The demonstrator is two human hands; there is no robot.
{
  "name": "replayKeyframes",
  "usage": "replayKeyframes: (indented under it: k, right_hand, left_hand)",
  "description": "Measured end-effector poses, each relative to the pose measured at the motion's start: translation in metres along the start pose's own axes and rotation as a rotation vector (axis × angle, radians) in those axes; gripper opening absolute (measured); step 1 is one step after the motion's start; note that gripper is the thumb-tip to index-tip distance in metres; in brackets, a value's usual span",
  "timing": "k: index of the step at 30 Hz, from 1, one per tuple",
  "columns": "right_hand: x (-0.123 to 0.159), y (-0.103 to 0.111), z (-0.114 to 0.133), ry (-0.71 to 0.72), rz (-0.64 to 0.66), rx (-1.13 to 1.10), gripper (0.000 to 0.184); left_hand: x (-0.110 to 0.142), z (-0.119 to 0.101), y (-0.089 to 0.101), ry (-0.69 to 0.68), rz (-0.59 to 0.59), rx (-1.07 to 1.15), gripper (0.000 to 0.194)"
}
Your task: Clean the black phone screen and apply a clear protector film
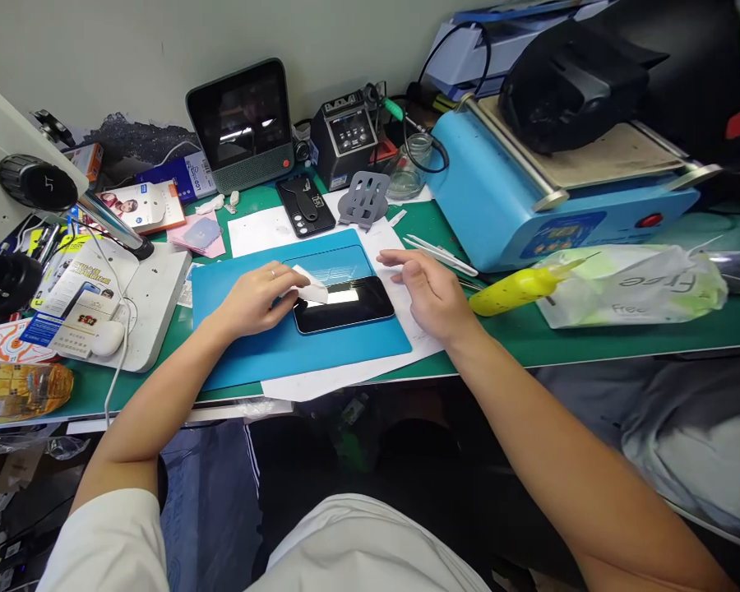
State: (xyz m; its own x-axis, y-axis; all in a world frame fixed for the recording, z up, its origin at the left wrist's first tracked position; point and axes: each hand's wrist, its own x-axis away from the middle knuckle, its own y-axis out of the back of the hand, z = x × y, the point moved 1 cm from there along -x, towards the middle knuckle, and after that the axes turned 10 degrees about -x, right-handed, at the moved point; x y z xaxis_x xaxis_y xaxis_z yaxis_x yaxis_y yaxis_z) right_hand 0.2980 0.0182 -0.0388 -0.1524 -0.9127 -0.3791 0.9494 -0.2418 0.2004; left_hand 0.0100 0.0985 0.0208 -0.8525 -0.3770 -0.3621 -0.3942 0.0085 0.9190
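Note:
A black phone (345, 302) lies screen up on a blue work mat (321, 345). My left hand (256, 296) pinches a small white wipe (312, 287) and presses it onto the phone's left end. My right hand (425, 292) rests just right of the phone on white paper, fingers loosely curved and apart, holding nothing.
A yellow squeeze bottle (518, 286) and a plastic bag (635, 284) lie to the right. A blue machine (530, 205) stands behind them. White tweezers (441, 255), another phone (305, 205), a grey stand (363, 197), a soldering station (345, 140) and a microscope base (141, 304) surround the mat.

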Motion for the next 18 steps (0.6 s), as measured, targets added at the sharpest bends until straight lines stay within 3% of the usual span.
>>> replayKeyframes:
  k: [5,12,18]
  right_hand:
    - [-0.001,0.000,0.002,0.002,-0.003,-0.001,0.053]
    - [-0.001,0.000,0.003,-0.011,-0.008,-0.001,0.055]
    - [-0.002,0.000,0.003,-0.015,0.003,0.006,0.055]
  left_hand:
    - [-0.003,-0.003,-0.003,-0.090,0.084,-0.116,0.025]
    - [-0.004,-0.016,-0.002,-0.224,0.134,-0.010,0.027]
    - [-0.002,-0.010,-0.011,-0.157,0.106,-0.118,0.035]
